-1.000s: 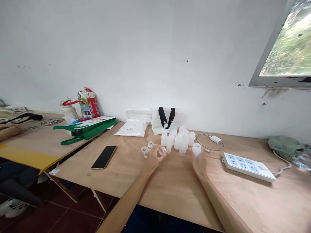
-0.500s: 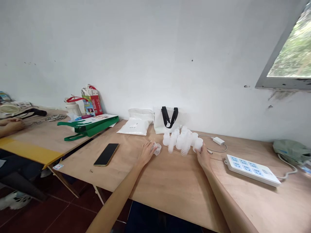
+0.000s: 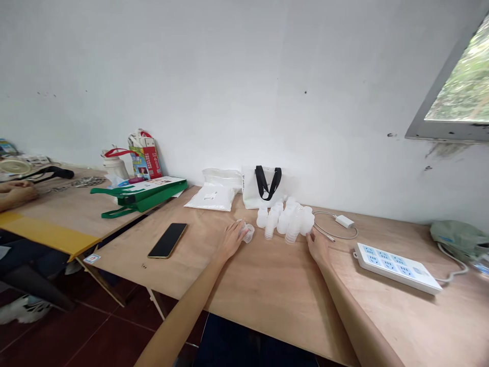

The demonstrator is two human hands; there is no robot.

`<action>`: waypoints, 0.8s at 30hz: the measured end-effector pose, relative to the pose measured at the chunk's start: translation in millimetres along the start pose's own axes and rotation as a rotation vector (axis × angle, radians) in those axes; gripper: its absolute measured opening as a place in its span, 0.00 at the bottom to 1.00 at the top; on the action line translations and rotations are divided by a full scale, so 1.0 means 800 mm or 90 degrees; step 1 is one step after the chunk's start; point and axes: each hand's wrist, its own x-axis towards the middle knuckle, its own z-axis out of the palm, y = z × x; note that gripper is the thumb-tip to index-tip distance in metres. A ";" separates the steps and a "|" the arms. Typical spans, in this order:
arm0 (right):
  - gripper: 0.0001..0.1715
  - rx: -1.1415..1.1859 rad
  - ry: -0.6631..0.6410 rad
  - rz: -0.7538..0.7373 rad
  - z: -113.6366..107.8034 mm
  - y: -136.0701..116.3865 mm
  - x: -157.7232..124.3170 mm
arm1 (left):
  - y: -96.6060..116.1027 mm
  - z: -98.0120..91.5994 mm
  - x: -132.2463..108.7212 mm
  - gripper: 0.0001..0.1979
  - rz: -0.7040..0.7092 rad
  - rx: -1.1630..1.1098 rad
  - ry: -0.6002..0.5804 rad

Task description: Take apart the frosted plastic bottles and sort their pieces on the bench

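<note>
My left hand [image 3: 232, 239] rests on the table, its fingers closed over small clear plastic lids [image 3: 249, 234]; part of them is hidden under the fingers. To the right stands a close group of frosted white plastic bottles [image 3: 284, 221], with stacks of clear cups [image 3: 292, 232] in front. My right hand [image 3: 318, 247] is at the group's right end, fingers apart and fingertips by the lower side of the rightmost bottle [image 3: 307, 220]. Nothing shows inside its grasp.
Behind the bottles stand a white bag with black handles [image 3: 267, 183] and a white plastic package [image 3: 212, 198]. A phone [image 3: 168, 240] lies left, a power strip [image 3: 397, 267] and white cable [image 3: 345, 221] right. A green bag [image 3: 153, 196] and another person's hands [image 3: 19, 192] are farther left.
The rightmost bottle has moved left against the group, and my right hand has loosened from it and lowered slightly. My left hand stays by the clear lids.
</note>
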 end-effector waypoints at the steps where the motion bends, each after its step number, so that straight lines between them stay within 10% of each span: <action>1: 0.25 0.001 0.002 -0.001 0.000 -0.001 0.000 | -0.001 0.001 0.000 0.26 -0.002 -0.002 -0.003; 18: 0.18 0.120 0.180 0.049 -0.018 -0.029 -0.028 | 0.000 -0.005 0.012 0.29 -0.150 -0.064 0.015; 24: 0.16 0.140 0.183 0.059 -0.017 -0.032 -0.027 | 0.007 -0.005 0.011 0.35 -0.019 0.018 -0.002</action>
